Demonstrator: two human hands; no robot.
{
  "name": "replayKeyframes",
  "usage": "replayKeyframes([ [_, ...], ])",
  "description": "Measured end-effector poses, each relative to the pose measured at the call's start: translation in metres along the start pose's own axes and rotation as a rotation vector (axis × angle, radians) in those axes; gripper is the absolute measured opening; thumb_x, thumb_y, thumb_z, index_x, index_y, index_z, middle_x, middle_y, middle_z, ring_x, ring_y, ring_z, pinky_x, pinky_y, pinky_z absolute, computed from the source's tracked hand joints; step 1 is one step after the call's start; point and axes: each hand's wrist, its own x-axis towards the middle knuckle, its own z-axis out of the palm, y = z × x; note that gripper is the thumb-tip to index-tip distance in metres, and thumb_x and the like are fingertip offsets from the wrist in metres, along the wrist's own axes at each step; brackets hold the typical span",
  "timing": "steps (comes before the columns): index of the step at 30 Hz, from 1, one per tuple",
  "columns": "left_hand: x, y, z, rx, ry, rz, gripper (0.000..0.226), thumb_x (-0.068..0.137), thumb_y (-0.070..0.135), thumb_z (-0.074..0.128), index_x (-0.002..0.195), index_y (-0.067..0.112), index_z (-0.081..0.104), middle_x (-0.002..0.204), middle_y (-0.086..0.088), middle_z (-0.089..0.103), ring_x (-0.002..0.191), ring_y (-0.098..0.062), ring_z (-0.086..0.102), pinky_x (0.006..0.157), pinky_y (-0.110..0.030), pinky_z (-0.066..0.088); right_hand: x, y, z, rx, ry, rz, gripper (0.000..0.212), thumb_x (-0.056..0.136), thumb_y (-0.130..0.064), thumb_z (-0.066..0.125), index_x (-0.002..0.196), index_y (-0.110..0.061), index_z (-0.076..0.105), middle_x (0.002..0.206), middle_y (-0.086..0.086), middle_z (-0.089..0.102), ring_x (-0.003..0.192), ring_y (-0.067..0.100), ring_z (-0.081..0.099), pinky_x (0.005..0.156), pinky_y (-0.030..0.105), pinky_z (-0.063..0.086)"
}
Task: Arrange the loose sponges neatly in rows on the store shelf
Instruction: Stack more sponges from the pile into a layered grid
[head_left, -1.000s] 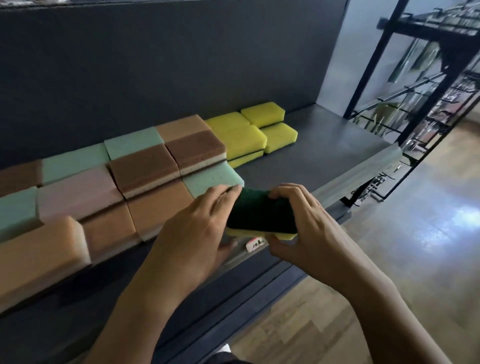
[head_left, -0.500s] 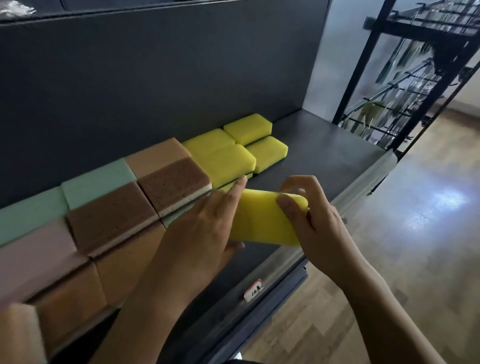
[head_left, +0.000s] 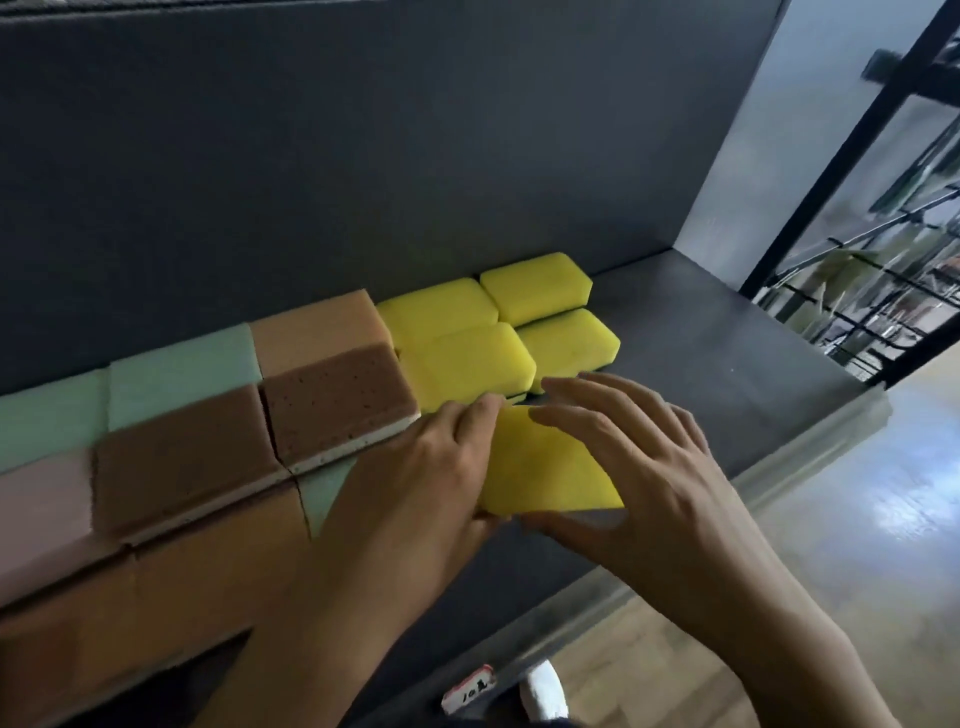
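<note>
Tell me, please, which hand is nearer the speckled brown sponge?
Left. The left hand lies just right of the speckled brown sponge, near its corner; the right hand is farther right, across the held yellow sponge.

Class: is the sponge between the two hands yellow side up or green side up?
Yellow side up: the sponge shows only its yellow face between the left hand and right hand.

Black rack far right; glossy wood floor beneath; white label near shoe.
</note>
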Motion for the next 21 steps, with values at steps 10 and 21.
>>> replayKeyframes([
  [10,0.030,0.031,0.015,-0.085,0.041,-0.185,0.096,0.072,0.048,0.077,0.149,0.027,0.025,0.123,0.005,0.057,0.098,-0.016,0.062,0.067,-0.026,0.047,0.016,0.082,-0.008,0.000,-0.123,-0.210,0.060,0.083,-0.044,0.073,0.137,-0.027,0.053,0.147,-0.004,0.047,0.131,0.020,0.048,0.096,0.042,0.051],
  [21,0.061,0.041,0.027,0.228,0.187,-0.269,0.053,0.070,0.025,0.084,0.118,0.014,0.064,0.120,-0.005,0.057,0.104,-0.027,0.058,0.079,-0.042,0.049,0.053,0.138,-0.004,-0.015,-0.119,-0.238,0.058,0.082,-0.038,0.074,0.136,-0.026,0.055,0.143,-0.001,0.051,0.130,0.025,0.049,0.094,0.042,0.048],
])
